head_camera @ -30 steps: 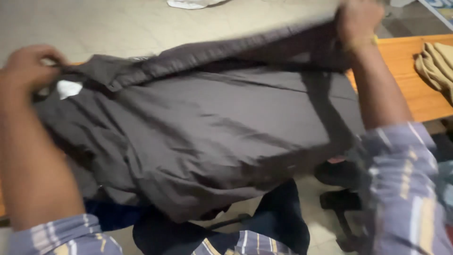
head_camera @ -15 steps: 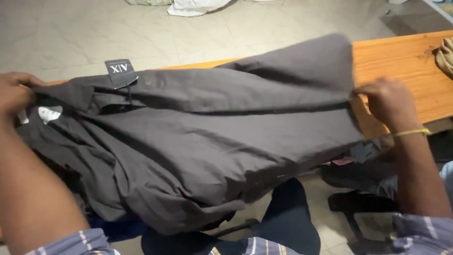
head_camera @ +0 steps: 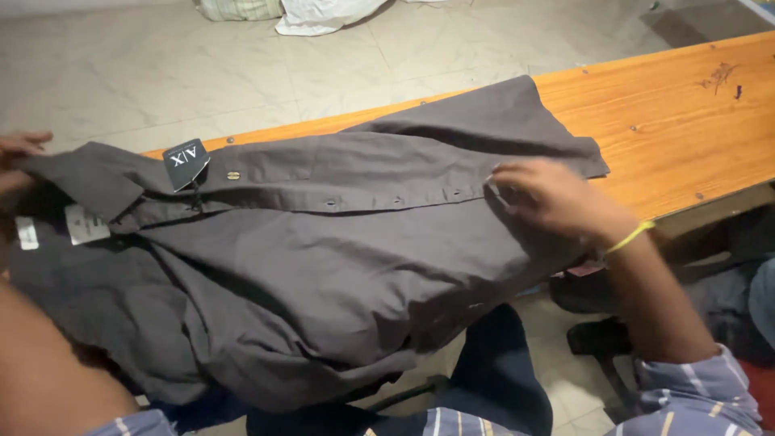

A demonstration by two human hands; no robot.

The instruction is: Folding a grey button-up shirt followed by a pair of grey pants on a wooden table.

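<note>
A dark grey button-up shirt lies spread over the long wooden table, its lower part hanging off the near edge over my lap. A black hang tag dangles near the collar, and white labels show inside the neck. My left hand pinches the collar at the far left edge of the view. My right hand, with a yellow band on the wrist, rests flat on the button placket near the shirt's hem.
Pale tiled floor lies beyond the table, with a white cloth and a checked fabric heaped at the top. Dark footwear sits on the floor under the table at right.
The shirt has been lowered from being held up and now lies on the table. My right hand moved from the hem corner inward onto the placket. The view shifted, putting the tan cloth out of sight.
</note>
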